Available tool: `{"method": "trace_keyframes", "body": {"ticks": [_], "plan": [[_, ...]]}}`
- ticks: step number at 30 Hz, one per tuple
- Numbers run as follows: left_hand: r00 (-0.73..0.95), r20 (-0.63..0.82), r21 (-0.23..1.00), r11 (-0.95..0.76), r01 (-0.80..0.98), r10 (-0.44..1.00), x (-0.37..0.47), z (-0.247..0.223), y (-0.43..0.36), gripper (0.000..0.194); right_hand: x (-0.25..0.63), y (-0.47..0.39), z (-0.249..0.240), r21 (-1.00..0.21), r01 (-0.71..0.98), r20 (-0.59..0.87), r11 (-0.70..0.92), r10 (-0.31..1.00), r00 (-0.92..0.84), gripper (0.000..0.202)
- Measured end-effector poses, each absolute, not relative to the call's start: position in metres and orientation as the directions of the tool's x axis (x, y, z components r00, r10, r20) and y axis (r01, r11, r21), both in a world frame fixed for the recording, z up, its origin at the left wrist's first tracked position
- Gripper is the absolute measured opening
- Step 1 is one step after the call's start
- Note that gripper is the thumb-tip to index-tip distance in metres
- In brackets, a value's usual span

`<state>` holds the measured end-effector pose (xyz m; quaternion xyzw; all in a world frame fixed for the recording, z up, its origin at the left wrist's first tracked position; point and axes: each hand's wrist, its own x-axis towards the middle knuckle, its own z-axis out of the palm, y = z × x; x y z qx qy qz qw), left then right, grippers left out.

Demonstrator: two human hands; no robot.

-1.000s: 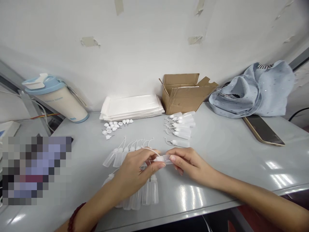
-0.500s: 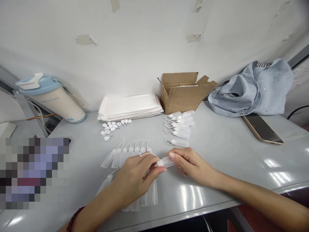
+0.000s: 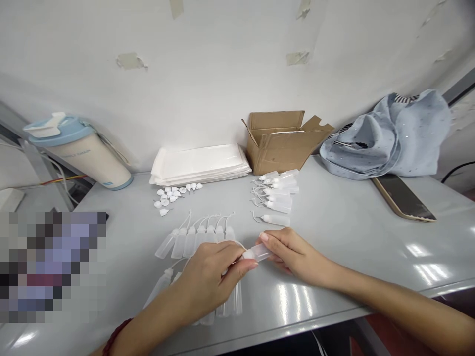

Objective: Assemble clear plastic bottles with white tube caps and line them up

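Note:
A small translucent plastic squeeze bottle (image 3: 261, 252) is held between both hands above the table, tilted slightly. My left hand (image 3: 215, 274) pinches its white cap end, where a thin white strap curves over the fingers. Around the bottle's body, the fingers of my right hand (image 3: 291, 254) are closed. Similar bottles (image 3: 190, 241) with straps lie in a row behind my left hand, and more bottles (image 3: 233, 301) lie partly hidden beneath it. Beyond my right hand is a group of bottles with needle tips (image 3: 276, 205). White needle caps (image 3: 172, 195) lie in a loose pile at the back.
Behind the caps lies a stack of white sheets or pouches (image 3: 200, 163), beside an open cardboard box (image 3: 284, 148). A cream and blue tumbler (image 3: 92, 158) stands at left. A blue fabric bag (image 3: 393, 138) and a phone (image 3: 404, 198) are at right. A blurred-out patch covers the left side.
My left hand has turned slightly at the cap end, and its strap lies lower across the fingers. The bottle stays between both hands, and the surrounding things have not moved.

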<state>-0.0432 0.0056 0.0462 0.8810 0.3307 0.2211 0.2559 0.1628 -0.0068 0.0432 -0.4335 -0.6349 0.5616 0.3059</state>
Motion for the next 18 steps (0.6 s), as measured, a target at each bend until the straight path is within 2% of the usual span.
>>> {"method": "trace_keyframes", "body": {"ticks": [4, 6, 8, 10, 12, 15, 18], "plan": [[0.708, 0.347, 0.456, -0.770, 0.445, 0.615, -0.044, 0.044, 0.003, 0.030, 0.163, -0.004, 0.040, -0.964, 0.086, -0.261, -0.252, 0.835, -0.484, 0.048], [0.712, 0.379, 0.435, -0.792, 0.427, 0.592, -0.045, 0.045, 0.002, 0.029, 0.163, -0.002, 0.038, -0.939, 0.042, -0.316, -0.343, 0.804, -0.504, 0.048], [0.704, 0.347, 0.501, -0.757, 0.420, 0.620, -0.045, 0.047, 0.003, 0.027, 0.162, -0.002, 0.037, -0.916, 0.012, -0.345, -0.401, 0.774, -0.531, 0.047], [0.686, 0.255, 0.611, -0.664, 0.432, 0.681, -0.045, 0.050, 0.004, 0.025, 0.160, -0.003, 0.037, -0.910, 0.002, -0.346, -0.414, 0.757, -0.554, 0.047], [0.664, 0.129, 0.698, -0.543, 0.466, 0.736, -0.044, 0.055, 0.006, 0.030, 0.159, -0.004, 0.038, -0.937, 0.037, -0.310, -0.348, 0.774, -0.552, 0.047], [0.650, -0.032, 0.752, -0.411, 0.516, 0.759, -0.043, 0.059, 0.010, 0.044, 0.158, -0.007, 0.040, -0.976, 0.201, -0.170, -0.085, 0.874, -0.456, 0.049], [0.668, -0.083, 0.787, -0.363, 0.500, 0.739, -0.043, 0.059, 0.011, 0.049, 0.158, -0.009, 0.040, -0.935, 0.333, -0.021, 0.121, 0.920, -0.392, 0.048]]}}
